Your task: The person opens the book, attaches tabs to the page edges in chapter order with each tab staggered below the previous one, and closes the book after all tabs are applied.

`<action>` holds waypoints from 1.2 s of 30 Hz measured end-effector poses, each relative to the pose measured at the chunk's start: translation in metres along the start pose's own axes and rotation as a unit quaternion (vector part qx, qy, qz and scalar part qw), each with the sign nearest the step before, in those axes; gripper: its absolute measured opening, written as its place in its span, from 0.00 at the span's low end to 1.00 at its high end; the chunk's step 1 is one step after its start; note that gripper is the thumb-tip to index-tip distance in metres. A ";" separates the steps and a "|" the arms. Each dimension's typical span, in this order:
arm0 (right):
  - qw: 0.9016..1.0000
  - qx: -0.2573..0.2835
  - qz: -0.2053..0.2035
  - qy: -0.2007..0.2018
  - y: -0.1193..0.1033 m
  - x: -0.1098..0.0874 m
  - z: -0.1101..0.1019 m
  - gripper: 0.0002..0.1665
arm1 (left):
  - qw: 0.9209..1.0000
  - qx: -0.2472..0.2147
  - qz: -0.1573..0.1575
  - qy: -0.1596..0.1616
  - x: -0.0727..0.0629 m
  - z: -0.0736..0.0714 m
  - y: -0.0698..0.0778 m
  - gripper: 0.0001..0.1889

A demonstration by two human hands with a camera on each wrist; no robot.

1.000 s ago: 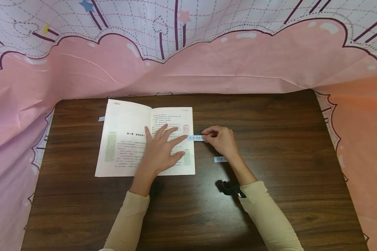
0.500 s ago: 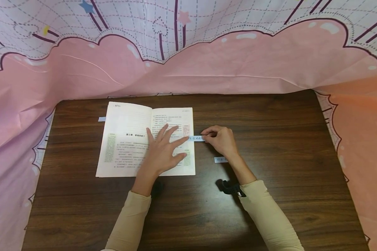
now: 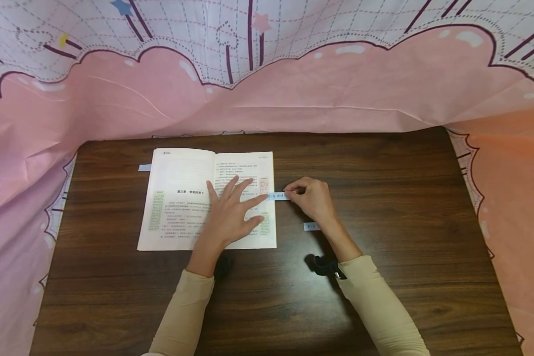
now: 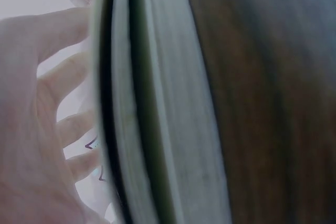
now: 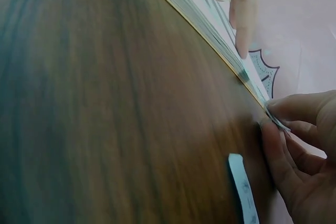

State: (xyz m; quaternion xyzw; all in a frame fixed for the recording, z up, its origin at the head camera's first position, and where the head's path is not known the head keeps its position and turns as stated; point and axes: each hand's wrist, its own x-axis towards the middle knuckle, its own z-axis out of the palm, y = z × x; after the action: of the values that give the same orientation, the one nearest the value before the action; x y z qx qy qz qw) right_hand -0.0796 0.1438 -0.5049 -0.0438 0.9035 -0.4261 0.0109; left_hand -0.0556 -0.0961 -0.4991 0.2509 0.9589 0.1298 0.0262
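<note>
An open book (image 3: 182, 170) with printed pages lies on the table. My left hand (image 3: 229, 217) rests across its pages with fingers spread, the index fingertip at the right page edge, where a pale blue paper strip (image 3: 279, 196) with handwriting sticks out. Thumb and index finger of my right hand (image 3: 313, 198) pinch the strip's outer end; the right wrist view shows this pinch close beside the book's page edges (image 5: 210, 38). In the left wrist view the left fingers (image 4: 63, 27) reach over the book's thick edge (image 4: 173, 103).
A second handwritten strip (image 3: 311, 226) lies on the table below the right hand, partly covered by the forearm. Another plain strip (image 3: 144, 167) sticks out past the book's left edge. Behind the dark wooden table (image 3: 405, 207) hangs a pink patterned cloth (image 3: 329, 118).
The book's left page has settled lower and flatter, its top left corner moving down. Both hands and the pinched strip have barely moved.
</note>
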 end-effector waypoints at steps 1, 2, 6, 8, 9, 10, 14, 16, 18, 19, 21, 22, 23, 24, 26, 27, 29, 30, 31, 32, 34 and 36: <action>1.000 -0.003 -0.006 0.002 -0.001 0.000 0.001 0.04 | 1.000 0.000 0.001 0.000 0.000 0.000 0.000 0.28; 1.000 -0.006 -0.012 0.003 -0.001 0.000 0.002 0.04 | 1.000 0.000 0.002 0.001 0.000 0.000 -0.001 0.28; 0.999 -0.027 -0.030 0.001 -0.005 0.000 0.008 0.09 | 1.000 -0.001 0.004 0.003 0.000 0.001 -0.001 0.27; 0.999 -0.044 -0.032 0.000 -0.007 0.000 0.011 0.11 | 1.000 -0.002 0.005 0.004 0.000 0.001 -0.002 0.27; 0.998 -0.054 -0.031 0.001 -0.008 0.001 0.013 0.13 | 1.000 -0.002 0.005 0.004 0.000 0.001 -0.002 0.27; 0.998 -0.063 -0.031 0.002 -0.009 0.001 0.014 0.14 | 1.000 -0.002 0.005 0.005 0.000 0.001 -0.002 0.27; 0.994 -0.106 -0.024 0.009 -0.010 0.000 0.019 0.17 | 1.000 -0.006 0.010 0.008 -0.001 0.002 -0.003 0.26; 0.993 -0.119 -0.021 0.014 -0.010 0.000 0.020 0.17 | 1.000 -0.009 0.013 0.010 -0.001 0.002 -0.003 0.25; 0.992 -0.126 -0.020 0.021 -0.010 0.001 0.022 0.17 | 1.000 -0.013 0.015 0.013 -0.002 0.002 -0.004 0.24; 0.991 -0.127 -0.021 0.025 -0.010 0.001 0.022 0.17 | 1.000 -0.016 0.016 0.014 -0.002 0.002 -0.004 0.23; 0.991 -0.126 -0.022 0.035 -0.011 0.001 0.023 0.17 | 1.000 -0.018 0.017 0.014 -0.002 0.002 -0.004 0.22; 0.991 -0.126 -0.025 0.039 -0.012 0.001 0.023 0.17 | 1.000 -0.019 0.017 0.015 -0.002 0.001 -0.004 0.22; 0.991 -0.126 -0.027 0.044 -0.012 0.001 0.023 0.18 | 1.000 -0.019 0.017 0.015 -0.002 0.001 -0.004 0.22; 0.990 -0.126 -0.028 0.048 -0.012 0.001 0.024 0.18 | 1.000 -0.019 0.016 0.015 -0.002 0.001 -0.003 0.23; 0.990 -0.126 -0.030 0.055 -0.011 0.001 0.025 0.18 | 1.000 -0.017 0.013 0.017 -0.001 0.001 -0.002 0.24; 0.990 -0.128 -0.031 0.059 -0.011 0.001 0.025 0.19 | 1.000 -0.017 0.011 0.018 -0.001 0.001 -0.002 0.26; 0.988 -0.133 -0.033 0.065 -0.010 0.002 0.026 0.20 | 1.000 -0.017 0.007 0.021 0.000 0.001 0.000 0.28; 0.988 -0.136 -0.034 0.066 -0.010 0.002 0.026 0.20 | 1.000 -0.016 0.005 0.022 0.000 0.001 0.000 0.28; 0.987 -0.139 -0.035 0.068 -0.010 0.002 0.027 0.21 | 1.000 -0.015 0.004 0.024 0.001 0.002 0.000 0.29; 0.987 -0.141 -0.036 0.068 -0.010 0.002 0.027 0.22 | 1.000 -0.016 0.003 0.026 0.001 0.002 0.001 0.30; 0.987 -0.145 -0.036 0.065 -0.010 0.001 0.026 0.23 | 1.000 -0.013 0.003 0.028 0.001 0.002 0.001 0.30; 0.987 -0.147 -0.035 0.059 -0.010 0.000 0.026 0.24 | 1.000 -0.010 0.006 0.028 0.001 0.003 0.000 0.28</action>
State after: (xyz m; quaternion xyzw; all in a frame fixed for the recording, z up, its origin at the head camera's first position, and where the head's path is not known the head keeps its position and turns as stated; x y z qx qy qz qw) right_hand -0.0776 0.1174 -0.5136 -0.0514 0.9532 -0.2909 -0.0636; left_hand -0.0556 -0.0950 -0.5016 0.2526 0.9565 0.1462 0.0007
